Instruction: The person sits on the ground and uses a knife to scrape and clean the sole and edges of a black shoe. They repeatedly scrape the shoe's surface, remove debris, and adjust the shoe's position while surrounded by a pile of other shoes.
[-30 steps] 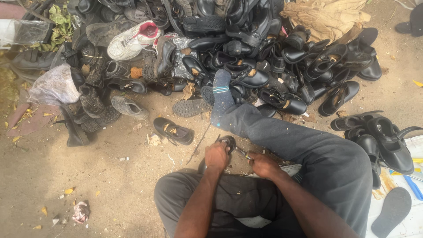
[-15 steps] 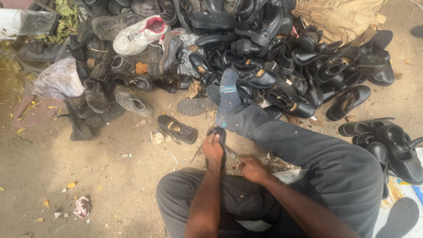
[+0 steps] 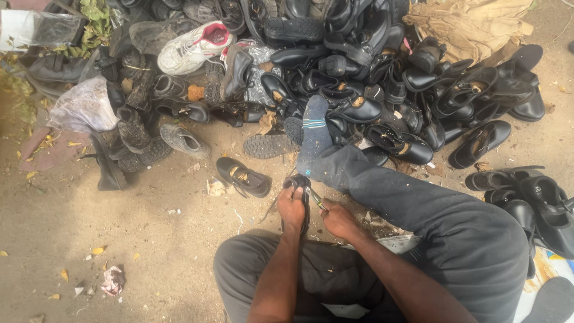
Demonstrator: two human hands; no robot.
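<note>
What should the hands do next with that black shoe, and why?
Probably draw the small tool a bit further through the black shoe. The left hand grips the shoe from above, the right hand holds the tool against its edge, so the work there looks unfinished.

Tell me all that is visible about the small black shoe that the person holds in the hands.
The black shoe is small, dark and looks like leather or rubber. It stands nearly upright between the person's knees, above the sandy ground. The left hand grips it from the near side and hides most of it. The right hand holds a thin tool against its right edge. Its inside and its sole cannot be made out.
</note>
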